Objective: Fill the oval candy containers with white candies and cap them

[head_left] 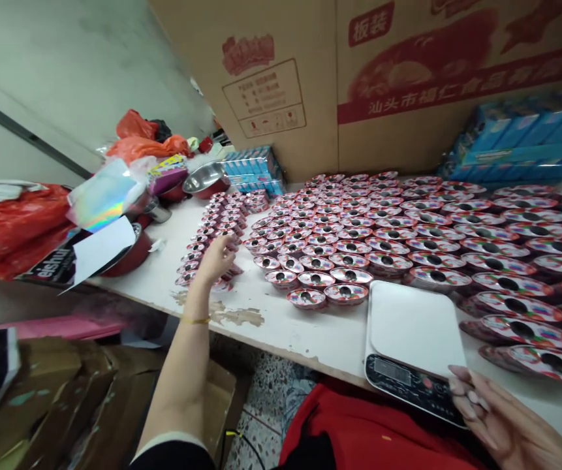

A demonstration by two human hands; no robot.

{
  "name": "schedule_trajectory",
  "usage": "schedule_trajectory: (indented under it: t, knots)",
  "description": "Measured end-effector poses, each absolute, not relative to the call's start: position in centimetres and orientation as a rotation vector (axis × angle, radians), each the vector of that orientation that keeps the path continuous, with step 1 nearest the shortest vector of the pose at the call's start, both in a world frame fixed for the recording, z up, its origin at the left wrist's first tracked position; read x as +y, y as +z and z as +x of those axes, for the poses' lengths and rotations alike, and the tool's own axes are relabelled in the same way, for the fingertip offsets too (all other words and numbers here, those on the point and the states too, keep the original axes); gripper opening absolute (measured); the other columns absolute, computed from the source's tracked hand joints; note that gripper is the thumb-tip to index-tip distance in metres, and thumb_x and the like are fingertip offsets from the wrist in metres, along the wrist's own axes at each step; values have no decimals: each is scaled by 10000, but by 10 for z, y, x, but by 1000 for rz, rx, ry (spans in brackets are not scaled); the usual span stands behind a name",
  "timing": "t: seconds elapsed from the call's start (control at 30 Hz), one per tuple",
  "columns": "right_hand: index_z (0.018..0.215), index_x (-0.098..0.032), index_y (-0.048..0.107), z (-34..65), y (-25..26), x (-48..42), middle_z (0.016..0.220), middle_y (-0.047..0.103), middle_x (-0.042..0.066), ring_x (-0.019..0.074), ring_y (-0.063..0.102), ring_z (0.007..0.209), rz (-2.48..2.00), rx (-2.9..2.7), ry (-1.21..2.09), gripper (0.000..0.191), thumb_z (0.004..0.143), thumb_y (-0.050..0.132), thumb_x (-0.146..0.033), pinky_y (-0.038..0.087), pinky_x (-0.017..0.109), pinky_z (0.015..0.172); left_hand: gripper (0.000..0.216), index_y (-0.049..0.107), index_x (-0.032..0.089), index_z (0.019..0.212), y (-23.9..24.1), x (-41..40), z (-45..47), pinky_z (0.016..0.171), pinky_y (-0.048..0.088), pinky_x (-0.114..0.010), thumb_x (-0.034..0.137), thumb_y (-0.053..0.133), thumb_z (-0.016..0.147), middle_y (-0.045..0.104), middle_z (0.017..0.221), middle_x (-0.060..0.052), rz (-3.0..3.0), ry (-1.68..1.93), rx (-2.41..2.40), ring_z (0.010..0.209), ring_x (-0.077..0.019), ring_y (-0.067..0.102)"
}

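Note:
My left hand [218, 256] reaches over a narrow group of small red-and-white packets [195, 256] with dark round centres on top. Its fingers are drawn together among them, and what they grip, if anything, is hidden. At the front right edge of a white kitchen scale [415, 326], my right hand [489, 408] is closed, palm partly up, with small pale bits by the fingertips that I cannot make out. Bare white platform shows on the scale, above its black display panel. Many similar packets [346, 294] stand in dense rows behind and beside the scale.
A large cardboard box [310, 85] backs the table [281, 329]. Blue wrapped packs [254, 168] stand before it at left, with more blue packs [520, 140] at right. A metal bowl [207, 179] and red plastic bags [21, 228] crowd the left. Brown cartons [60, 391] stand below.

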State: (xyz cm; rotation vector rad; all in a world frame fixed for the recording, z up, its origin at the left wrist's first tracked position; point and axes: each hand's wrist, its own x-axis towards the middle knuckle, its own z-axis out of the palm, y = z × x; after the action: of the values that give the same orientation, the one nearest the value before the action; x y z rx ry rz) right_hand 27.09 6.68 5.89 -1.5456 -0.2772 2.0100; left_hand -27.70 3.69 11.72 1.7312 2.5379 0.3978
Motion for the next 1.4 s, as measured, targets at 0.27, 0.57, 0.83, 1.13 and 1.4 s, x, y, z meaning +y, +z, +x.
schedule_trajectory:
  t: [0.27,0.57,0.83,1.13,1.4]
  knots:
    - [891,-228,714,258,67,74,1089,679,50,228,674,965,-1564,-325,2042,390,528,854,-259,611,188,714,295,622,211,998,98,-75,-269,924,380,-513,405,596,777,518,1250,-150,1493,-265,2916,1149,-358,458]
    - [922,-145,708,251,95,71,902,673,74,118,616,707,-1323,-612,2180,395,612,889,-309,550,151,615,104,616,226,879,124,-42,-183,880,446,-408,301,552,846,569,1083,-93,1926,510,2627,1030,-253,550]
    - [932,-126,609,262,98,71,812,635,51,80,563,562,-1191,-802,2159,388,748,788,-417,393,139,438,81,505,208,882,120,69,4,724,453,-297,268,556,859,590,897,-39,2163,813,1670,837,-168,559]
    - [812,-164,466,287,93,66,647,606,4,35,424,367,-1341,-1046,2063,423,844,619,-557,163,137,355,396,484,190,1163,91,111,47,854,477,-367,383,607,840,624,1088,-97,2232,768,1564,997,-224,594]
    - [806,-176,482,289,84,75,563,557,-31,46,392,366,-1343,-1183,2022,439,830,610,-595,226,160,380,178,576,184,1023,72,38,3,747,491,-269,258,575,861,649,908,-47,2029,1041,1781,822,-142,603]
